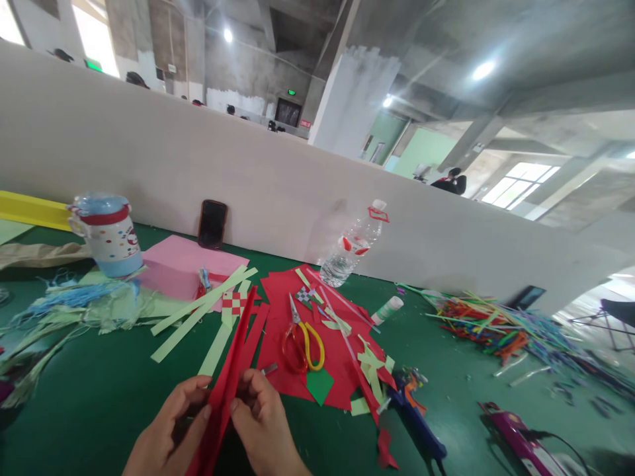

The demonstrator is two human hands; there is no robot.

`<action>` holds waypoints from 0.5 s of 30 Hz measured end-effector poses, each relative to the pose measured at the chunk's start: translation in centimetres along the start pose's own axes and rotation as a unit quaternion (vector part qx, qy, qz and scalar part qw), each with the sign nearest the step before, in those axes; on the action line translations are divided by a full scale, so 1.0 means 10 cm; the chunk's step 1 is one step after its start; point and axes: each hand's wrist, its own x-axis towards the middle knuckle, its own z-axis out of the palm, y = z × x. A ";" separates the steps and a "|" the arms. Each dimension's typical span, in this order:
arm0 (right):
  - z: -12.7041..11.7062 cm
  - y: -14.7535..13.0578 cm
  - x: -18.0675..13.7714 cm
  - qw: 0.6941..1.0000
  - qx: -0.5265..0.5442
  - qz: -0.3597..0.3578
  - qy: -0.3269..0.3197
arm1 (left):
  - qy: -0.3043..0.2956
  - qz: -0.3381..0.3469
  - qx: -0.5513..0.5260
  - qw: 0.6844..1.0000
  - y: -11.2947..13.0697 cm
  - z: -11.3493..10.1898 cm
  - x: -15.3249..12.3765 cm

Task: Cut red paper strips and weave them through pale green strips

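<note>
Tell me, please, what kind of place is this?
Probably a craft worktable in a large hall with bare concrete. Both hands, left and right, pinch red paper strips; scissors lie on red paper, and a low partition stands behind the green table.

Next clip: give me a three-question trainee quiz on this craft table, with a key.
1. True or false: both hands pinch the red paper strip.
2. Which lies on the red paper sheet? A) scissors B) phone C) mug
3. Fill in: the water bottle leans against the ____.

Key:
1. True; left hand and right hand both grip it.
2. A; the scissors have a red and a yellow handle.
3. Partition wall.
</note>
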 end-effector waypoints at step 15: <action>-0.08 0.10 0.03 0.996 0.054 0.070 0.010 | 0.004 -0.052 -0.150 0.987 0.14 0.20 -0.14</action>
